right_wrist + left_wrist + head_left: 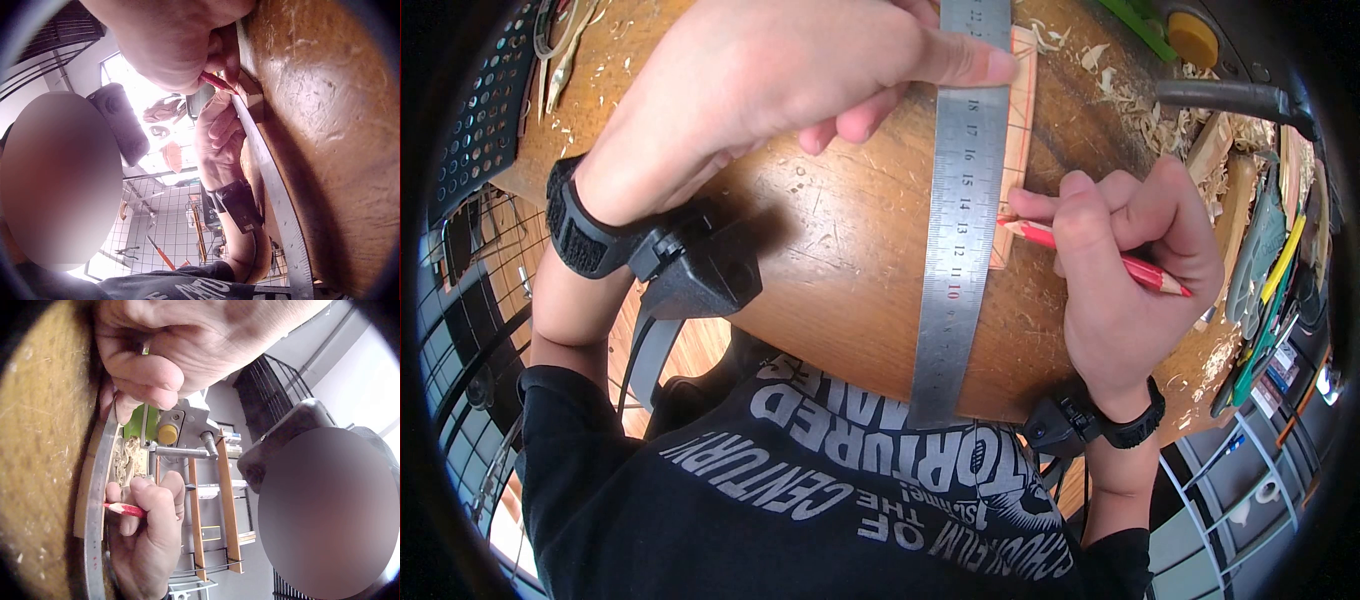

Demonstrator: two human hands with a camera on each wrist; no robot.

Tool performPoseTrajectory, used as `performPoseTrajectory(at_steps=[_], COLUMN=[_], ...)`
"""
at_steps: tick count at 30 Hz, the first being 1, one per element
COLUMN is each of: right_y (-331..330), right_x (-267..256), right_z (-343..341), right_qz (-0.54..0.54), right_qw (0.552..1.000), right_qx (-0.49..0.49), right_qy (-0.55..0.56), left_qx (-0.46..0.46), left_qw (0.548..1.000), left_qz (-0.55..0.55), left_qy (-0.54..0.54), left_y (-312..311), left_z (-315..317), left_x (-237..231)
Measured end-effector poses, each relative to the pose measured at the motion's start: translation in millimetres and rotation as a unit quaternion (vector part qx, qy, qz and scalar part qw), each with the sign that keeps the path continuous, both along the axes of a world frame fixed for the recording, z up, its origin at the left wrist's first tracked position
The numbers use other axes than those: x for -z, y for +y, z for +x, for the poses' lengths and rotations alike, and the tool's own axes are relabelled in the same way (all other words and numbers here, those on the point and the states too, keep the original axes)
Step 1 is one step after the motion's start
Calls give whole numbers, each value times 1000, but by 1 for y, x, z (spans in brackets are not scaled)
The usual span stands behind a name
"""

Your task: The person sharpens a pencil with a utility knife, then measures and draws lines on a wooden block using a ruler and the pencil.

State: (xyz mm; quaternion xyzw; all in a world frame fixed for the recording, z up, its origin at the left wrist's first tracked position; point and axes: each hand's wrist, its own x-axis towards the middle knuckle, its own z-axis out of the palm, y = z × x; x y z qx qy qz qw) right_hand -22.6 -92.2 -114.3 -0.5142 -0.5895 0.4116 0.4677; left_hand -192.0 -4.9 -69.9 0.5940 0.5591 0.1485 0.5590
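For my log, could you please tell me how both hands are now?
Left hand: thumb on steel ruler; grip cannot be told.
Right hand: closed, holding red pencil.

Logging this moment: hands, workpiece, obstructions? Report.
Left hand holds steel ruler on lined wooden piece. Right hand grips red pencil, tip at ruler's edge. Wood shavings nearby, clear of the ruler.

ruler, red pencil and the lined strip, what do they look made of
Ruler: bare metal, probably steel, from its grey sheen and fine dark graduations.
Red pencil: wood with a red coating, likely paint; pale wood shows at the sharpened tip.
Lined strip: apparently unpainted wood, from its pale tan, matte surface.
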Motion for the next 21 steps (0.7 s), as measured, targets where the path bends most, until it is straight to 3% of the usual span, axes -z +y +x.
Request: performPoseTrajectory(at_steps=[2,6,8,14,17,21], right_y=[0,0,0,0,0,0], right_x=[0,1,1,0,1,1], right_z=[0,1,1,0,1,1], right_qz=[-1,6,6,-5,-5,3], right_qw=[1000,1000,1000,1000,1000,1000], right_qx=[0,-5,-5,1,0,-1], right_qy=[1,-11,-12,-2,1,-6], left_qx=[4,1,0,15,-4,0], left_qw=[996,996,989,995,1000,1000], left_qz=[-82,-84,-146,-63,0,-11], left_qy=[-33,-34,0,-79,8,-9], left_y=[8,10,16,7,-3,1], left_z=[-4,-3,0,-8,2,-3], left_x=[0,-3,-10,4,0,2])
